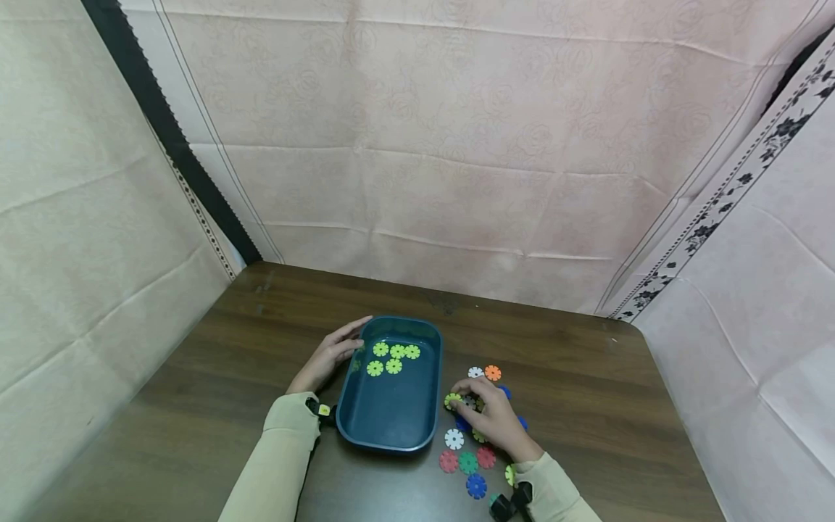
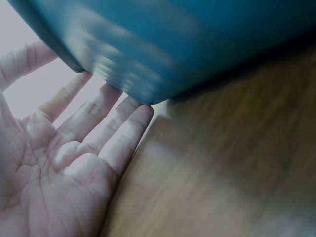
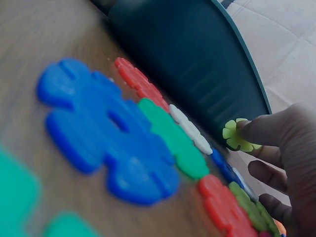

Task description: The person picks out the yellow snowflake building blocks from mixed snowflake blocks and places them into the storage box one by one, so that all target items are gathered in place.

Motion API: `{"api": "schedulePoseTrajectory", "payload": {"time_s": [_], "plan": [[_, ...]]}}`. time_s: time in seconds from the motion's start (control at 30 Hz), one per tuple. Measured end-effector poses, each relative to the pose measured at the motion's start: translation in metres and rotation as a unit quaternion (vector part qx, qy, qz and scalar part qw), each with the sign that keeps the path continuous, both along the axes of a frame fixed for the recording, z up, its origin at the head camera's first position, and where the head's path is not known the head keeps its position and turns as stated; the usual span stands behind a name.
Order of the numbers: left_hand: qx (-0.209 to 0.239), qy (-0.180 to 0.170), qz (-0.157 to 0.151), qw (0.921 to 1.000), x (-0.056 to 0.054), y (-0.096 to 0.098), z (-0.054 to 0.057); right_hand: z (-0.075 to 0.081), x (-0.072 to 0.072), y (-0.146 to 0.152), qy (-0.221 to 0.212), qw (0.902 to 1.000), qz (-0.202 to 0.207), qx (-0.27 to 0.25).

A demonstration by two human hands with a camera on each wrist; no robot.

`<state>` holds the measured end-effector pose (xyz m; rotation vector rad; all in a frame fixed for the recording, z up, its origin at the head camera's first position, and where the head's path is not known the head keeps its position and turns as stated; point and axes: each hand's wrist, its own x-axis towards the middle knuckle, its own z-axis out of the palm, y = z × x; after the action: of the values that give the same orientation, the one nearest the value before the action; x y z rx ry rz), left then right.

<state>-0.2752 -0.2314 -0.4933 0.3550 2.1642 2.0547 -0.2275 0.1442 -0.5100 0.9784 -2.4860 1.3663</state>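
At the right hand [image 1: 499,419], pinching a yellow-green flower-shaped plastic disc [image 1: 452,401] between thumb and finger, just right of a dark teal rectangular plastic tray [image 1: 390,420]. Touching the tray's left side with the left hand [image 1: 326,357], fingers extended, gripping nothing. Can see five matching discs [image 1: 394,366] in its far half, and loose blue discs [image 1: 476,486] among other colours on the brown wooden table [image 1: 587,406]. Seems to be gathering yellow-green ones; probably calls next for clearing the rim, then releasing.
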Motion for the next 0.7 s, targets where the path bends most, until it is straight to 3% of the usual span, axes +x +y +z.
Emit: {"api": "schedulePoseTrajectory", "payload": {"time_s": [0.53,0.7], "plan": [[0.0,-0.001,0.001,1.0,0.003,0.001,0.003,-0.002,0.001,-0.004,0.013,0.9993,-0.007,-0.033],[0.005,-0.003,0.002,1.0,0.002,0.001,0.002,0.012,0.007,-0.008,0.007,0.9989,-0.018,-0.043]]}}
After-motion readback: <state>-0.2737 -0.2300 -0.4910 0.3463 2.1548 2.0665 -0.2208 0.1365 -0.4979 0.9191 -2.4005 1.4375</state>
